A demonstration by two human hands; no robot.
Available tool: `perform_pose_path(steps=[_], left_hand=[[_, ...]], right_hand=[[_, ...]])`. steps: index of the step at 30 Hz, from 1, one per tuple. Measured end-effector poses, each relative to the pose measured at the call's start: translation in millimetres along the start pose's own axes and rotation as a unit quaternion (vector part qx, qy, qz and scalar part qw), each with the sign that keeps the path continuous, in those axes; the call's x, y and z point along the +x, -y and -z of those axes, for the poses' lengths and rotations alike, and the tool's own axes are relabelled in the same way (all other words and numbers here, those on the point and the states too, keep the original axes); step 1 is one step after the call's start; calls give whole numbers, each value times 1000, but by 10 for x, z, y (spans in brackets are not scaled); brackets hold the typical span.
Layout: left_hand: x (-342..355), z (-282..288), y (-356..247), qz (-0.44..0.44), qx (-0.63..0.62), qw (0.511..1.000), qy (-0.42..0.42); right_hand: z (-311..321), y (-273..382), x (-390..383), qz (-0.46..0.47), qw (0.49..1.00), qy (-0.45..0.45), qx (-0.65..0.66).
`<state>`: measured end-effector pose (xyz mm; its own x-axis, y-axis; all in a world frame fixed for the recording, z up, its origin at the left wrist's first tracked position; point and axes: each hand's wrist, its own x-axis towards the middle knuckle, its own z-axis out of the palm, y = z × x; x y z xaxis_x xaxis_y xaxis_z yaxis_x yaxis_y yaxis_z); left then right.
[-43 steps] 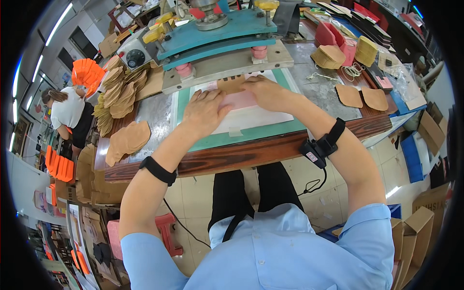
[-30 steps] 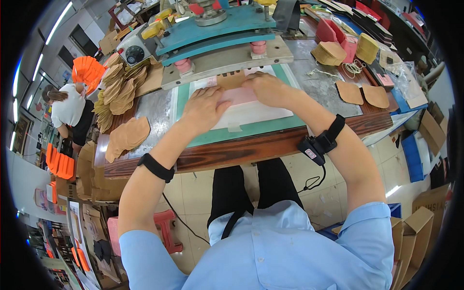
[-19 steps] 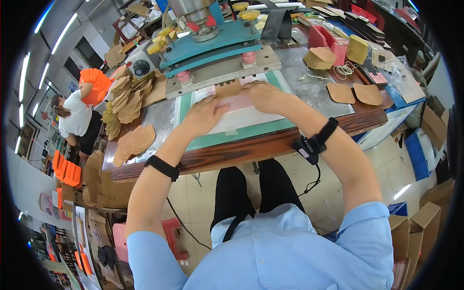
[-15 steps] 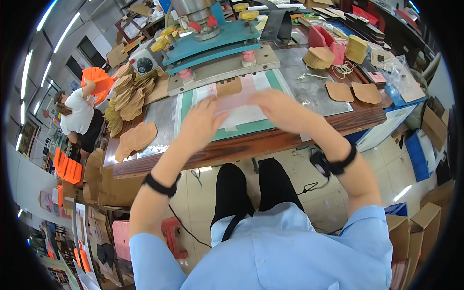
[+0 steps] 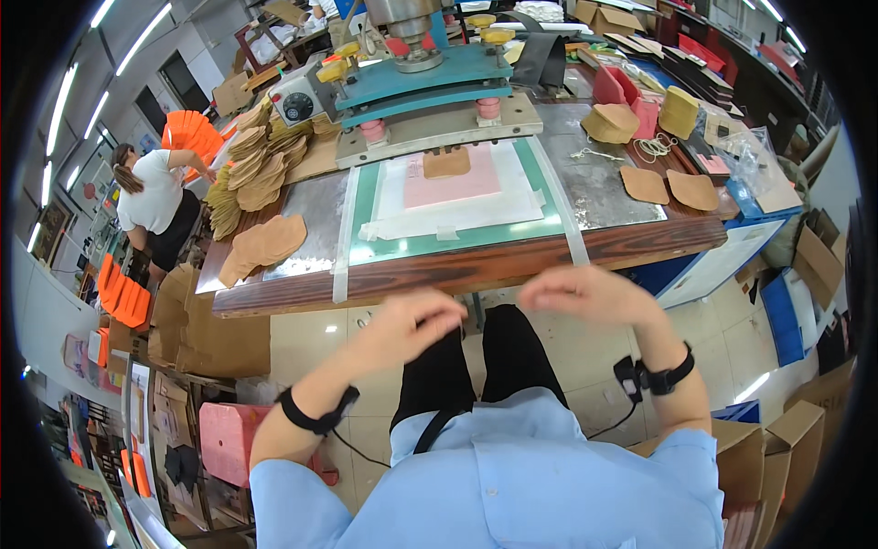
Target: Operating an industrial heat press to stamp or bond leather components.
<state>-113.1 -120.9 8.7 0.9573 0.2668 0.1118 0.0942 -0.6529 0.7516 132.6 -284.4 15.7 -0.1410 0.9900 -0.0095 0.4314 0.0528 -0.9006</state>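
Observation:
My left hand (image 5: 407, 327) hangs in the air in front of the table edge, over my lap, its fingers loosely bent and nothing seen in it. At the same height, my right hand (image 5: 585, 295) also appears empty, its fingers bent toward the left. Some motion blur softens both. Beyond them on the table lies a pink sheet (image 5: 476, 188) on white paper (image 5: 384, 226), taped over a green mat (image 5: 366, 188). A tan leather piece (image 5: 446, 163) rests at the sheet's far end, close to the press (image 5: 425, 87).
Tan pieces (image 5: 265, 245) lie at the table's left, below taller stacks (image 5: 261, 160). On the right are two tan pieces (image 5: 645, 185), another stack (image 5: 611, 123), a pink bin (image 5: 631, 96) and string (image 5: 655, 146). A person (image 5: 151, 197) works at far left.
Both hands have left the pink sheet and drawn back toward me, past the table's front edge. The sheet and the tan leather piece now show uncovered. The view has shifted slightly.

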Motion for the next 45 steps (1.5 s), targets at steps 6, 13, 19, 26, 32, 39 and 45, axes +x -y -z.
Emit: perform_pose_path(steps=[6, 13, 19, 26, 32, 39, 45], left_hand=[[771, 526, 341, -43, 263, 960, -83], [1256, 578, 905, -89, 387, 905, -151], [1324, 637, 972, -43, 362, 924, -118], [1360, 656, 916, -63, 388, 911, -127], [1351, 628, 869, -31, 367, 922, -118], [1352, 636, 849, -16, 369, 924, -100], [1332, 662, 881, 1, 337, 936, -100]], right_hand=[[455, -89, 985, 126, 916, -104, -366], [502, -381, 1762, 88, 840, -127, -519], [565, -502, 1839, 79, 834, -135, -529], [602, -351, 1874, 1, 849, -68, -524], [564, -390, 1871, 21, 859, -106, -500], [579, -405, 1830, 25, 852, -104, -512], [544, -424, 1835, 40, 846, -112, -520]])
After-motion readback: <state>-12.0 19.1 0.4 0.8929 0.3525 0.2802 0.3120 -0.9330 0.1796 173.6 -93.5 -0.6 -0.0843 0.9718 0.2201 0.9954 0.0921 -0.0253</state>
